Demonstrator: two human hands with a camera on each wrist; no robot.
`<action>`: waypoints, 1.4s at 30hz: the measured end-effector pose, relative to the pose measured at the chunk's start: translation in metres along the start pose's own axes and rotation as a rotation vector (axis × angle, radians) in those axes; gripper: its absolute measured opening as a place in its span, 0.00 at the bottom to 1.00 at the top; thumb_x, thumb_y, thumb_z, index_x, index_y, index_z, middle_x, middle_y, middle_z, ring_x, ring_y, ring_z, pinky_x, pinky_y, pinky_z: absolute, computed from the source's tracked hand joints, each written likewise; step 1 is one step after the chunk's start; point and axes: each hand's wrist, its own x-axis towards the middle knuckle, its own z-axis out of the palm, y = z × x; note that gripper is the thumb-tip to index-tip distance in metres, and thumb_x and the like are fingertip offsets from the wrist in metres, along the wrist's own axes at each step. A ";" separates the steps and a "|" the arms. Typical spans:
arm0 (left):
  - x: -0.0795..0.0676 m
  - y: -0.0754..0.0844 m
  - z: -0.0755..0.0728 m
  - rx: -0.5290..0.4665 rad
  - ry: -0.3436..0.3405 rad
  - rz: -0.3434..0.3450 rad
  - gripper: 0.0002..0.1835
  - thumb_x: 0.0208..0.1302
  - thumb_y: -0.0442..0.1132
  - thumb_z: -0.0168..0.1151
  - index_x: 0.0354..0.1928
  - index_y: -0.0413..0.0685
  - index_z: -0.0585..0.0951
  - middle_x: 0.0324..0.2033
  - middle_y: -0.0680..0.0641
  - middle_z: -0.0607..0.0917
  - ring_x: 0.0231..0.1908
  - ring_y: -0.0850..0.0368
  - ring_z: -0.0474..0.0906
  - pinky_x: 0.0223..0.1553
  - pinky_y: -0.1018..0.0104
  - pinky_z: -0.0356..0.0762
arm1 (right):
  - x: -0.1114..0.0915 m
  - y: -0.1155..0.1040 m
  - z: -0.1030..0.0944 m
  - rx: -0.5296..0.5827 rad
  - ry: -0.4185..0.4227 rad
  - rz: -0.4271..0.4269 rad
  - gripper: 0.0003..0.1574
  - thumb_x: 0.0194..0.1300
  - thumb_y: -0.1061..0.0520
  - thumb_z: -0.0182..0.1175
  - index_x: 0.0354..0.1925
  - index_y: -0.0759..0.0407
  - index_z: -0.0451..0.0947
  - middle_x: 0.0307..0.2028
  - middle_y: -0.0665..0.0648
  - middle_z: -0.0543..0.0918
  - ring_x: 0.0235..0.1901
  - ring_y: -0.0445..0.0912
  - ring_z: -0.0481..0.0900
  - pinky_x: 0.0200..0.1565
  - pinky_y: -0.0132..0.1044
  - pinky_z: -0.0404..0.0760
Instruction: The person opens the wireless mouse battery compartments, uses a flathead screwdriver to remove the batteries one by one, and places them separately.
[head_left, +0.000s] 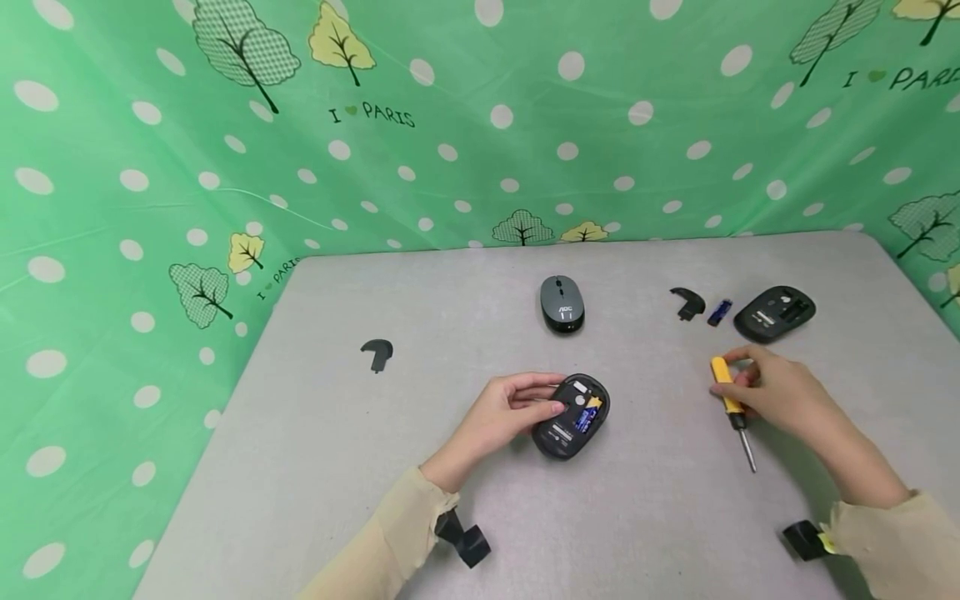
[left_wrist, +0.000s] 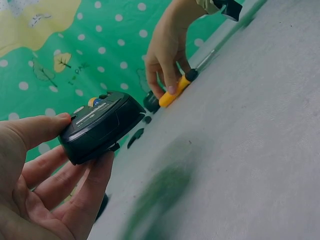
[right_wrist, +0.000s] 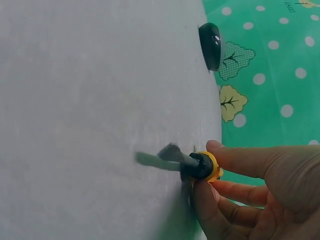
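Observation:
Between thumb and fingers, my left hand (head_left: 517, 410) grips a black computer mouse (head_left: 556, 440) turned underside up. Its battery bay is uncovered, and a blue battery (head_left: 587, 418) with a yellow end lies inside. In the left wrist view the mouse (left_wrist: 100, 131) is held above the table, thumb on its underside and fingers beneath. My right hand (head_left: 776, 390) pinches the yellow handle of a screwdriver (head_left: 726, 385) at the right of the table, its metal shaft pointing toward the near side. The right wrist view shows the thumb and fingers around the screwdriver's handle (right_wrist: 215, 167).
A grey mouse (head_left: 562, 302) stands upright at the back. Behind my right hand lie another overturned mouse (head_left: 765, 321) with an uncovered bay, a blue battery (head_left: 720, 312) and a curved black cover (head_left: 688, 303). A similar cover (head_left: 378, 353) lies at the left. Green curtain surrounds the grey table (head_left: 315, 500).

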 end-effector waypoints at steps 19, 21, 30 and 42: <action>0.001 -0.001 0.001 -0.017 -0.001 0.002 0.23 0.64 0.39 0.66 0.61 0.44 0.80 0.54 0.38 0.85 0.46 0.57 0.86 0.38 0.68 0.86 | -0.009 -0.014 -0.009 -0.027 0.082 -0.059 0.31 0.66 0.49 0.66 0.56 0.71 0.73 0.33 0.60 0.83 0.30 0.47 0.76 0.28 0.34 0.69; 0.001 -0.001 0.000 -0.016 -0.004 0.000 0.23 0.65 0.39 0.66 0.61 0.44 0.80 0.54 0.37 0.85 0.46 0.57 0.86 0.38 0.69 0.86 | -0.010 -0.017 -0.010 -0.027 0.102 -0.081 0.29 0.66 0.50 0.66 0.54 0.70 0.74 0.32 0.58 0.83 0.31 0.48 0.78 0.29 0.33 0.69; 0.001 0.002 0.002 -0.017 0.004 -0.012 0.23 0.64 0.40 0.67 0.61 0.47 0.81 0.54 0.39 0.86 0.46 0.59 0.85 0.36 0.70 0.85 | -0.014 -0.031 -0.007 -0.007 0.155 -0.163 0.24 0.64 0.51 0.67 0.51 0.66 0.78 0.30 0.52 0.82 0.36 0.55 0.85 0.32 0.35 0.76; 0.002 0.001 0.002 -0.020 -0.003 0.008 0.23 0.65 0.38 0.66 0.61 0.43 0.79 0.54 0.37 0.85 0.43 0.60 0.85 0.34 0.71 0.85 | -0.021 -0.055 0.003 0.032 0.217 -0.244 0.20 0.62 0.54 0.69 0.49 0.63 0.81 0.33 0.54 0.85 0.35 0.50 0.85 0.31 0.32 0.77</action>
